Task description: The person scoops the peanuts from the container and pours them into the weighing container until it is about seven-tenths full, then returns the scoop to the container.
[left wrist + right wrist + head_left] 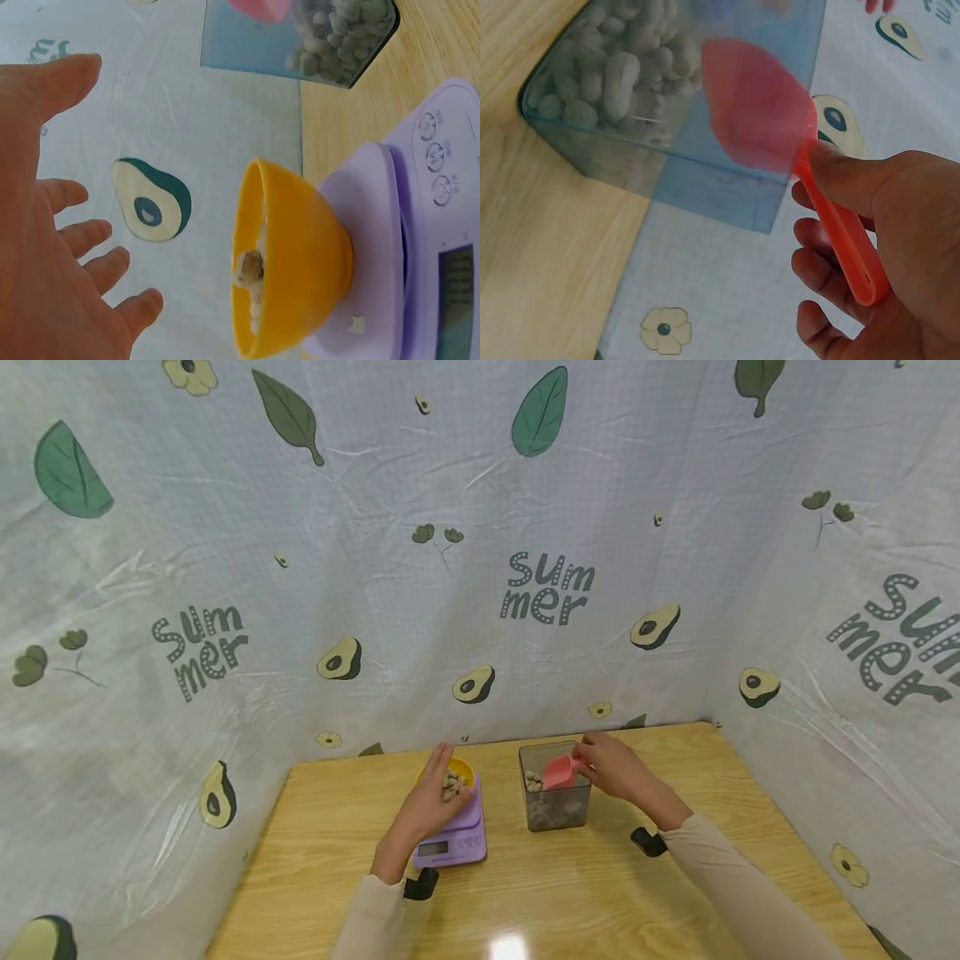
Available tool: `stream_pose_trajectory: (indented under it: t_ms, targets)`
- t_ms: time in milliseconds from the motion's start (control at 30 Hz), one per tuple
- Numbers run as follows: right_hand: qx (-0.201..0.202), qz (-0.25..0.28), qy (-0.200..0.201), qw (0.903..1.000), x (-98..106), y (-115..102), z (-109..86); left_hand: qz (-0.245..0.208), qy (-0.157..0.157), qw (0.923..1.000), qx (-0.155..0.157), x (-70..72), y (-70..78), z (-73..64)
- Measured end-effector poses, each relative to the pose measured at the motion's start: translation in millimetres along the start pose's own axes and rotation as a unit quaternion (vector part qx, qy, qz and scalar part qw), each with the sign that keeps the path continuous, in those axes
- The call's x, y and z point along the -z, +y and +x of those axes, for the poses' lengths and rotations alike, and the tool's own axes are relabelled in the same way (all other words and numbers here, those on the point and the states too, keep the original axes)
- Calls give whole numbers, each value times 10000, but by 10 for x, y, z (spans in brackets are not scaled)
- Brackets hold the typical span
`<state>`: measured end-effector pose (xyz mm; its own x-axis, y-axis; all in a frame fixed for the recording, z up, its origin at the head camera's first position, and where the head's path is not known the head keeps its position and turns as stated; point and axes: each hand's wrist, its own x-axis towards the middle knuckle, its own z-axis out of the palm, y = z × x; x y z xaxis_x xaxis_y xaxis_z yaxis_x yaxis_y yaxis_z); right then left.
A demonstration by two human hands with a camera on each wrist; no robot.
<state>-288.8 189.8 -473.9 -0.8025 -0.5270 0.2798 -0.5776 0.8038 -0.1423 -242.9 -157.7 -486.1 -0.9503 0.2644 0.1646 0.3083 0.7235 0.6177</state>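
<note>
My right hand (617, 766) grips the handle of a red plastic scoop (840, 232) between thumb and fingers. The scoop's head (558, 772) is inside a clear bin (557, 818), seen through its wall in the right wrist view. Unshelled peanuts (619, 82) fill the bin's lower part, apart from the scoop head there. My left hand (427, 806) is held with fingers extended beside and above a yellow bowl (300, 262), not touching it in the left wrist view. More peanuts (452, 783) lie in the bowl, which stands on a purple kitchen scale (472, 843).
The scale's display (455, 300) is too unclear to read. A wooden table (525, 893) carries everything. A white printed cloth (405, 610) hangs behind the table and along both sides. The bin stands to the right of the scale, with a gap between them.
</note>
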Motion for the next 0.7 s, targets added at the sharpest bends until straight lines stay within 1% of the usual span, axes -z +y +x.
stream_pose_trajectory:
  t_ms: [67,133,233,333,500,600,700]
  targets:
    - [17,-48,39,10000,-16,-2,1,162,-8,9999,-43,-20,42,15]
    - [-52,-59,47,10000,-21,0,7,279,-13,9996,-91,-32,78,38]
    - [-169,16,113,9998,-16,9,21,385,-24,9993,-25,-45,128,72]
    - [-213,158,253,9993,-8,7,39,492,61,9988,26,-53,164,96]
    - [-368,395,314,9980,31,-44,52,774,144,9968,108,-79,230,144]
    - [-434,330,354,9979,75,-96,69,951,122,9954,71,-81,293,188]
    - [-402,143,387,9983,111,-156,98,1100,76,9939,-34,-66,358,209]
